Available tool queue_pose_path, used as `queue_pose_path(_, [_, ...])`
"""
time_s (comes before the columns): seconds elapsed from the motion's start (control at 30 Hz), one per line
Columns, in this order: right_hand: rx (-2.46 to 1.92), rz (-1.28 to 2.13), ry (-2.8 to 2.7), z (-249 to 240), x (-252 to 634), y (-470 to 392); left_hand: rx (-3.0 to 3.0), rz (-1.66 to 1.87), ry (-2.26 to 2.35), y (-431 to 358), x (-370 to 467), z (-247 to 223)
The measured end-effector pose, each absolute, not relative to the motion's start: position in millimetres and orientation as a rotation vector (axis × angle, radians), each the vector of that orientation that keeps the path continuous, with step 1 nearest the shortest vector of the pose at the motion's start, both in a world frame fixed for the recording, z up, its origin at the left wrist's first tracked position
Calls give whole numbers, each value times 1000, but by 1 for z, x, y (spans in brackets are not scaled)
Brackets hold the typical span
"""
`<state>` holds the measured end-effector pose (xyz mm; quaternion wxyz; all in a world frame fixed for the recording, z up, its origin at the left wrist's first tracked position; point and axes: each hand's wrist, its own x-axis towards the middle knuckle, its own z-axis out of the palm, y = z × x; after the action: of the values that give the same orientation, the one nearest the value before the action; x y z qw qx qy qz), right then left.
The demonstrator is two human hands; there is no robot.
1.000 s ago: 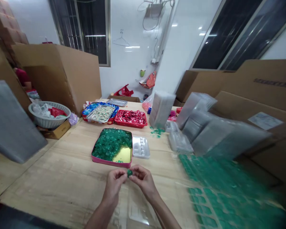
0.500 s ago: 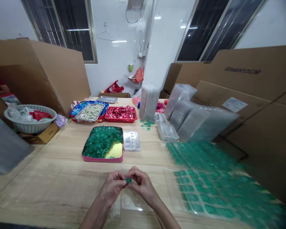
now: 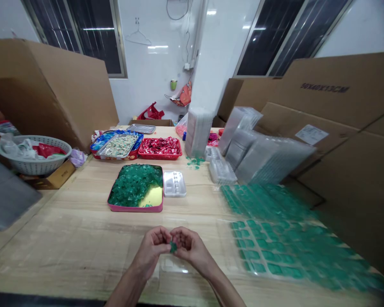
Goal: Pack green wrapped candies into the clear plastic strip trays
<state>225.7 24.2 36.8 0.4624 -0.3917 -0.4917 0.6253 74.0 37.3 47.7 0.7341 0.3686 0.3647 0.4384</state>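
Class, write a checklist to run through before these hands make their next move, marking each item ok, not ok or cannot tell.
1. Green piece held: ok, at the fingertips of the left hand and right hand.
2. Green piece properly shaped: cannot tell, too small and partly covered.
3. Pink box stocked: ok, green scraps cover most of it; yellow floor shows at the near right.
4. Green-filled trays complete: cannot tell, the right part is blurred.
5. Table tidy: not ok, loose green bits lie by the tall stack.
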Motion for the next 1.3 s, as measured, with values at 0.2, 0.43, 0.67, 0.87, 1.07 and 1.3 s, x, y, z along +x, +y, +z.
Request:
queue_pose_path(0.2, [-943, 1553, -953, 19, 227, 16, 828, 980, 909, 35, 76, 42])
queue_pose_path(0.43, [-1122, 1403, -1050, -1, 238, 24, 1163, 883, 1074, 49, 90, 15])
queue_pose_path(0.67, [-1447, 938, -1480, -2, 254, 74, 1599, 812, 1346, 105, 116, -6])
queue_pose_path(0.87, [-1596, 757, -1700, -5, 255, 85, 1643, 755, 1431, 114, 124, -13])
queue_pose_path(1.07, [-1730, 619, -1798, 1, 249, 85, 1685, 708, 1505, 111, 129, -8])
queue_pose_path(1.3, [-1689, 543, -1902, 2, 251, 84, 1742, 719, 1491, 106, 124, 5])
